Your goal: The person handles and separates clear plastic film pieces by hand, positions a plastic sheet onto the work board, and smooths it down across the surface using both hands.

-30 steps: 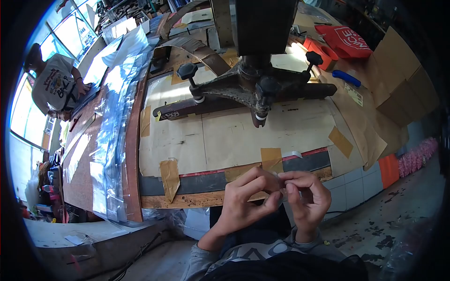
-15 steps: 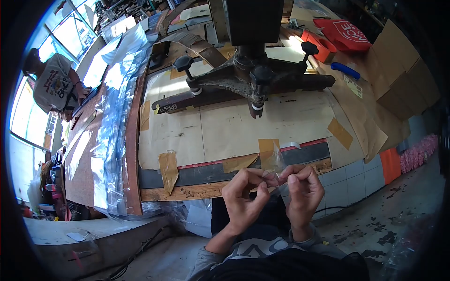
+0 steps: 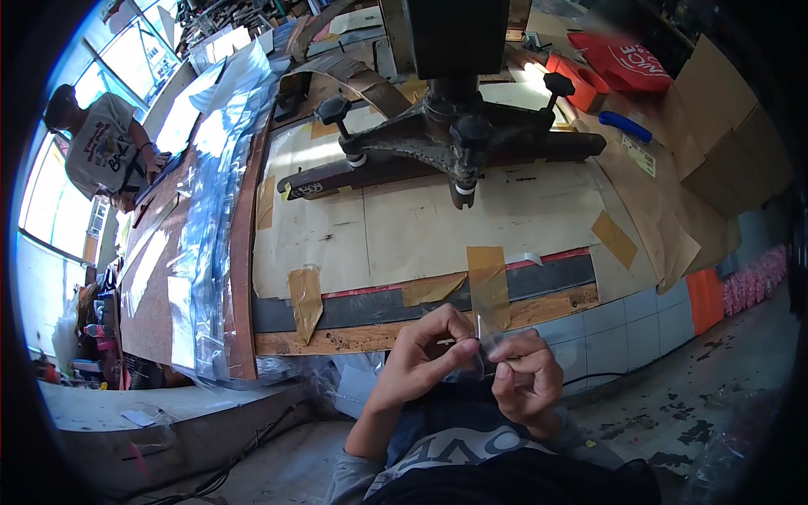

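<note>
My left hand (image 3: 427, 355) and my right hand (image 3: 528, 377) are close together in front of my chest, just off the table's wooden front edge. Between their fingertips is a small piece of clear plastic film (image 3: 485, 338), thin and shiny. My left thumb and forefinger pinch its left side. The fingers of my right hand are curled in on its right side. Whether the film is a bag or a loose strip I cannot make out. Behind the hands, brown tape (image 3: 488, 282) lies over the front edge of the board.
A heavy black metal press head (image 3: 459, 143) with knobs and a long bar stands over the pale board (image 3: 320, 227). At right are a blue-handled tool (image 3: 624, 126), a red bag (image 3: 621, 63) and a cardboard box (image 3: 732, 126). Plastic sheeting (image 3: 210, 210) and another person (image 3: 105, 143) are at left.
Both hands have come down slightly, closer to my body, with the clear film between them. My right hand has turned and its fingers are more curled. The view has shifted a little.
</note>
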`<state>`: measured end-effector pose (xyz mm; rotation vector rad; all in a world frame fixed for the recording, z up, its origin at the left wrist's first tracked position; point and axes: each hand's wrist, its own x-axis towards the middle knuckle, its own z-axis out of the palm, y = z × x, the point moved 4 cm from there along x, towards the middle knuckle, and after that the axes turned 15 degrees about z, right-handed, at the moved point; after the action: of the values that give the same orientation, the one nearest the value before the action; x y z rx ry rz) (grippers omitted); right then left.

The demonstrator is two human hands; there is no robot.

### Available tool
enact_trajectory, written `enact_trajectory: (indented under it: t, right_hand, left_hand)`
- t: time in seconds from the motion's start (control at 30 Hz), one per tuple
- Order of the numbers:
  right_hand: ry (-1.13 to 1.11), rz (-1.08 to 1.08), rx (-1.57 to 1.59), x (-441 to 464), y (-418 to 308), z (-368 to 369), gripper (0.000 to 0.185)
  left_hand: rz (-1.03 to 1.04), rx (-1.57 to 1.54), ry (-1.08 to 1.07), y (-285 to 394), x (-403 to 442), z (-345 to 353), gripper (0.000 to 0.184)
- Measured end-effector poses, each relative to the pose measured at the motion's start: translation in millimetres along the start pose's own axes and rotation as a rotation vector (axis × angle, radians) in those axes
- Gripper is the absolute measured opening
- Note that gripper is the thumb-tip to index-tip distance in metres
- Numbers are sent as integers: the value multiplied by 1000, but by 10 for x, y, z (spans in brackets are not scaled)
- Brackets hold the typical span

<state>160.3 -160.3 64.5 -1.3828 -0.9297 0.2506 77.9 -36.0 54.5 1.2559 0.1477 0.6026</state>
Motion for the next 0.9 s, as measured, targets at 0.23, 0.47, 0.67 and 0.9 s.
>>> enact_trajectory:
  t: [0.23, 0.47, 0.67, 0.9]
  right_hand:
    - [-190, -142, -231, 100, -122, -15, 20]
    - [-318, -376, -628, 486, -244, -93, 24]
    - [-303, -445, -716, 556, -340, -131, 16]
    - [-142, -681, -777, 347, -311, -64, 16]
  left_hand:
    - [118, 426, 182, 64, -74, 32, 9]
    - [48, 535, -149, 351, 210, 10, 14]
    - [-28, 564, -291, 472, 348, -4, 15]
    - [71, 611, -280, 664, 514, -54, 14]
